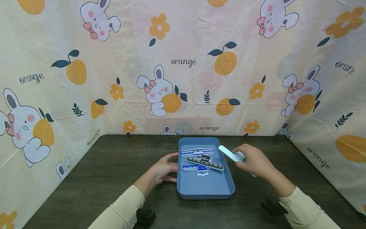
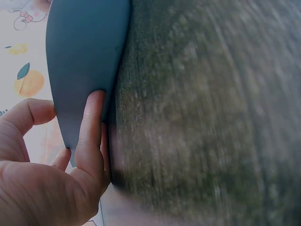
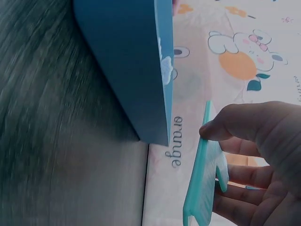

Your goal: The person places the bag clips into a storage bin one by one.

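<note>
A blue-grey rectangular tray (image 1: 206, 187) stands on the table. In it lie several long plastic clips: a white and blue clip (image 1: 186, 153), a black clip with white marks (image 1: 213, 165) lying slantwise, and another blue and white clip (image 1: 190, 167) partly under the black one. My left hand (image 1: 164, 168) touches the tray's left outer wall; in the left wrist view its fingers (image 2: 89, 132) rest against that wall. To the right of the tray, my right hand (image 1: 253, 159) pinches a mint-green long clip (image 3: 202, 174) between thumb and fingers, holding it tilted, one end near the tray's right rim.
The dark wood-grain table (image 1: 114, 165) spreads out on both sides of the tray. A printed cloth (image 1: 194, 82) with rabbits and oranges hangs behind it and along the sides. Dark wrist devices, such as the right one (image 1: 273, 206), sit below the sleeves.
</note>
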`<control>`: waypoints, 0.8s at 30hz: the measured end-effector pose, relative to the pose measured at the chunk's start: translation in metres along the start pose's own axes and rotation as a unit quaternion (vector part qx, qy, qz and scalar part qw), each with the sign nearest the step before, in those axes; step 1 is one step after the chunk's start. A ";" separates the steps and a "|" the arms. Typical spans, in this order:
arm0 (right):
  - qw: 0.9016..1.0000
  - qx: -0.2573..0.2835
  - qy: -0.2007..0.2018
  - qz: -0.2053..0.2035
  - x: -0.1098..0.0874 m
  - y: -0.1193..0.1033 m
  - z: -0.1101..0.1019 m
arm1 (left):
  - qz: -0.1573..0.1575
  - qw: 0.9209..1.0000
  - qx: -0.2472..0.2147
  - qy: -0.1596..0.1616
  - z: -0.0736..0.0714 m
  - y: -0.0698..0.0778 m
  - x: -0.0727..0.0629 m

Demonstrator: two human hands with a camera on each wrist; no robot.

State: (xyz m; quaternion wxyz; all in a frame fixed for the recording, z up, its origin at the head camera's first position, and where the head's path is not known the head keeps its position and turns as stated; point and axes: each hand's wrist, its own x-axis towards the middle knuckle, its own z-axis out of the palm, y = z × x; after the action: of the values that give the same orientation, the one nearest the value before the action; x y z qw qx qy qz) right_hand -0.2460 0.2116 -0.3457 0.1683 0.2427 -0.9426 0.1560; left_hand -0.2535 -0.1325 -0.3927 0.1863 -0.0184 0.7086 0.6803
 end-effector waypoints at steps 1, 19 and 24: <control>1.000 0.001 -0.001 0.000 0.000 -0.002 0.000 | 0.000 1.000 0.000 0.000 0.000 0.000 0.000; 0.999 0.010 -0.035 -0.033 0.005 -0.033 0.005 | -0.001 1.000 0.000 0.002 0.001 0.000 -0.001; 0.997 0.006 -0.050 -0.051 0.009 -0.039 0.008 | 0.000 1.000 -0.001 0.001 0.000 0.000 -0.001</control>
State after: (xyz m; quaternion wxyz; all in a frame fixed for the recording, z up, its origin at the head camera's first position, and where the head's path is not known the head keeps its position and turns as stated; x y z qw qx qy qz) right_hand -0.2356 0.1721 -0.3410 0.1272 0.2990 -0.9352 0.1406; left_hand -0.2523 -0.1324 -0.3922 0.1855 -0.0187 0.7082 0.6809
